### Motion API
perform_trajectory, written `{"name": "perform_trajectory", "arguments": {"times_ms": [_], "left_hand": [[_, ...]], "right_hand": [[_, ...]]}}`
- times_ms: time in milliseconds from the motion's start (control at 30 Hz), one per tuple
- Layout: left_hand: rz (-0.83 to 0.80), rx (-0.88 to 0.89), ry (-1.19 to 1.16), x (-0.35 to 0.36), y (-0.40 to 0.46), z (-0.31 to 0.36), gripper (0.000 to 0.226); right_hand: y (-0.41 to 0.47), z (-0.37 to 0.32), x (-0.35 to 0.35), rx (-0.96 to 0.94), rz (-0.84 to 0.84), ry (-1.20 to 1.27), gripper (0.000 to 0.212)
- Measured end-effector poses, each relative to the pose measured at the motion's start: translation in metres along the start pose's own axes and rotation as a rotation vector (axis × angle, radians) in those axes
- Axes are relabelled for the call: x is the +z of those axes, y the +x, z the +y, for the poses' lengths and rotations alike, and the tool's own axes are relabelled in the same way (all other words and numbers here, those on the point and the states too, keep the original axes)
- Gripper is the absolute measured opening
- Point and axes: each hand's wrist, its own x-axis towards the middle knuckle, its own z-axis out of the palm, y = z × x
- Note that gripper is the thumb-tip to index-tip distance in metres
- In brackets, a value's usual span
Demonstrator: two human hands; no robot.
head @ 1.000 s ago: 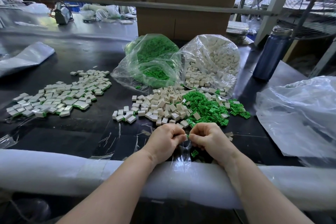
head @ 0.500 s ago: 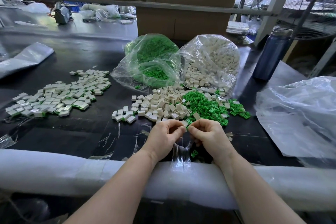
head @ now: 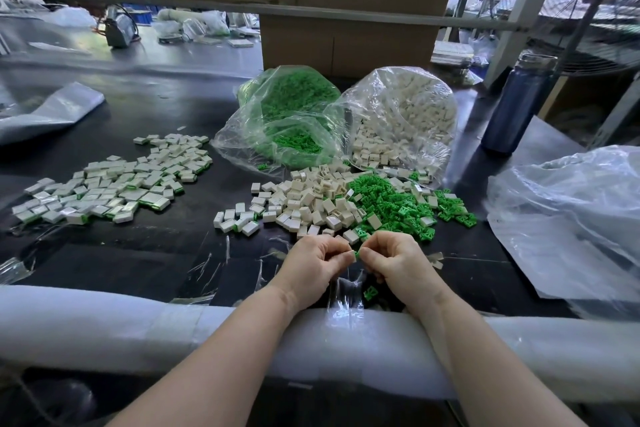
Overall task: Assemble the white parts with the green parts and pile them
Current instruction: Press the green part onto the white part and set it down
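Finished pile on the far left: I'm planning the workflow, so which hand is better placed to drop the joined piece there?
Probably the left hand: it sits nearer the finished pile, so the right hand would have to cross over it.

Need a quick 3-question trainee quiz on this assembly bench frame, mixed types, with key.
1. True or false: the assembled pile lies on the left of the table.
2. The bag of green parts stands on which side of the bag of white parts? A) left B) right
3. Fill in: the left hand and right hand meet over a small ____ part.

Key: 1 true; 2 A; 3 green
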Motion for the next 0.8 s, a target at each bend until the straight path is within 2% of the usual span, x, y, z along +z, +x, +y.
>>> {"name": "perform_trajectory", "arguments": {"times_ms": [333, 533, 800], "left_hand": [[-0.029, 0.052, 0.148, 0.0009, 0.0011, -0.0012, 0.014], [0.032, 0.000, 0.000, 0.0006, 0.0010, 0.0021, 0.014], [0.010, 0.003, -0.078, 0.0034, 0.0011, 0.0026, 0.019]], "right_hand": [[0.0004, 0.0007, -0.0003, -0.013, -0.034, -0.070, 0.024], [0.0002, 0.0002, 0.0007, -0.043, 0.038, 0.047, 0.017], [-0.0004, -0.0010, 0.0014, -0.026, 0.125, 0.181, 0.015]]}}
